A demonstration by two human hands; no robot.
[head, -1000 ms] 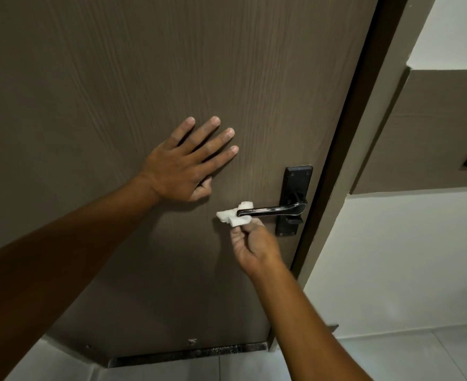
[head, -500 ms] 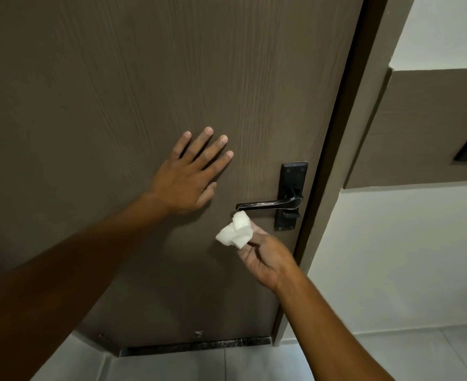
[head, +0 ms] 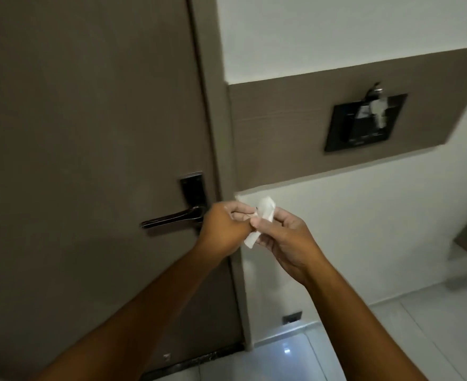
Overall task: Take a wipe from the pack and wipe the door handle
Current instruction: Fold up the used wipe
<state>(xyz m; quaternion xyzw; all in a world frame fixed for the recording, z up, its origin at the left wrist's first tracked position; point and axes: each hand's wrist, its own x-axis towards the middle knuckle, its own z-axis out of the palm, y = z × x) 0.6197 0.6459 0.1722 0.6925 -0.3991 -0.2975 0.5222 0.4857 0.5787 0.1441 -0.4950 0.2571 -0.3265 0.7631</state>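
I see both hands meeting in front of the door frame (head: 221,149), just to the right of the door handle (head: 172,218). The left hand (head: 224,229) has its grip pinched onto the near edge of the white wipe (head: 264,213), fingers curled in; its knuckles overlap the inner end of the lever from my view, though I cannot tell whether they touch it. The right hand (head: 284,237) grips the same wipe from the other side, thumb on top and fingers folded under, so the crumpled sheet is held between the two hands with one end sticking up and another hanging below the thumb. The wipe itself sits clear of the lever, over the pale wall (head: 364,229). The handle is a dark lever lying level on a dark backplate (head: 192,188), set in the brown door (head: 89,133) (which is shut against the frame). On the brown wall band to the right is a dark panel (head: 364,122) with something pale and blurred hanging at its top. Light floor tiles (head: 281,358) show below
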